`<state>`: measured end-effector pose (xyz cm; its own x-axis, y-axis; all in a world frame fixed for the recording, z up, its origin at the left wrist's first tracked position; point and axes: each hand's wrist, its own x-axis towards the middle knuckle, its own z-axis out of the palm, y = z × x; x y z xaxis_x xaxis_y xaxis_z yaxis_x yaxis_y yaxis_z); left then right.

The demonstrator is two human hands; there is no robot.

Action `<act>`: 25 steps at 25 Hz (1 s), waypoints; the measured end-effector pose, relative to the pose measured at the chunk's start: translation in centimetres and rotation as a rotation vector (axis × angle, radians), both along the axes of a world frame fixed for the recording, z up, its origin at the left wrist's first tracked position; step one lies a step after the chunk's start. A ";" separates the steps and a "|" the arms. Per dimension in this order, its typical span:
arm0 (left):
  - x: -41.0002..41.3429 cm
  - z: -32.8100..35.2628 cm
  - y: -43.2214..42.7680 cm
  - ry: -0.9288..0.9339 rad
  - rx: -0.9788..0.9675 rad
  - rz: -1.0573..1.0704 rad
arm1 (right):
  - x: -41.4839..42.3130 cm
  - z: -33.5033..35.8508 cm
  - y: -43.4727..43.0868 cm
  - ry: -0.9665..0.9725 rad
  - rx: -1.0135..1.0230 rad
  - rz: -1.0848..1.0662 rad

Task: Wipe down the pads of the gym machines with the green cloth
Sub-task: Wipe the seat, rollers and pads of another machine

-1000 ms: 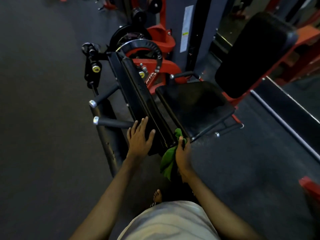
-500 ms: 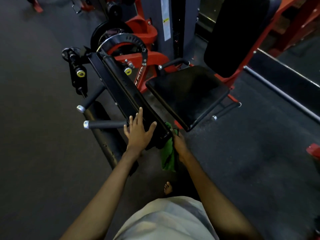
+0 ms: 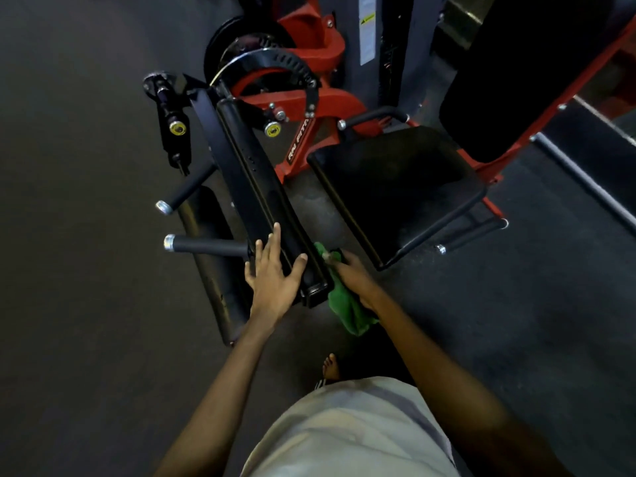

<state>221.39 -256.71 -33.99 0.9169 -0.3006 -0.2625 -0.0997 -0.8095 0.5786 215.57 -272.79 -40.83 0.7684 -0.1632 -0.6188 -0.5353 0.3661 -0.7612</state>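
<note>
A red and black leg machine fills the upper middle. Its long black lever arm point(image 3: 254, 177) runs diagonally toward me. My left hand point(image 3: 273, 275) lies flat on the arm's near end, fingers spread and straight. My right hand point(image 3: 351, 273) grips the green cloth point(image 3: 346, 309) against the arm's right side near its end; most of the cloth hangs below the hand. The black seat pad point(image 3: 395, 187) sits to the right of the arm. The black back pad point(image 3: 530, 74) rises at the upper right. A long black roller pad point(image 3: 213, 266) lies low on the left, under the arm.
Two black handle bars with silver caps point(image 3: 206, 245) stick out left of the arm. A red frame with a black cam wheel point(image 3: 272, 74) stands behind. A dark platform with a silver edge point(image 3: 581, 180) lies at right. My foot point(image 3: 331, 366) is on the dark floor below.
The view has shifted and drawn a little closer. My right hand has slid the cloth slightly along the arm's right side. My left hand stays flat on the arm's end.
</note>
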 end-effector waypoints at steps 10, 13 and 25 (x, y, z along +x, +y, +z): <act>-1.1 1.0 -2.5 0.065 -0.096 0.220 | 2.5 -1.9 -3.9 -0.024 0.136 0.021; -1.6 0.9 -3.3 0.043 -0.101 0.266 | 3.3 -1.1 -2.2 0.115 0.308 0.045; -2.3 -0.8 -4.0 -0.090 -0.096 0.315 | 7.8 2.9 -2.4 -0.183 -0.013 0.201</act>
<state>219.05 -260.69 -34.79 0.9868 -0.0187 -0.1609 0.0923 -0.7510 0.6538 223.33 -275.21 -37.91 0.8850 -0.0028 -0.4656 -0.4495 0.2556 -0.8559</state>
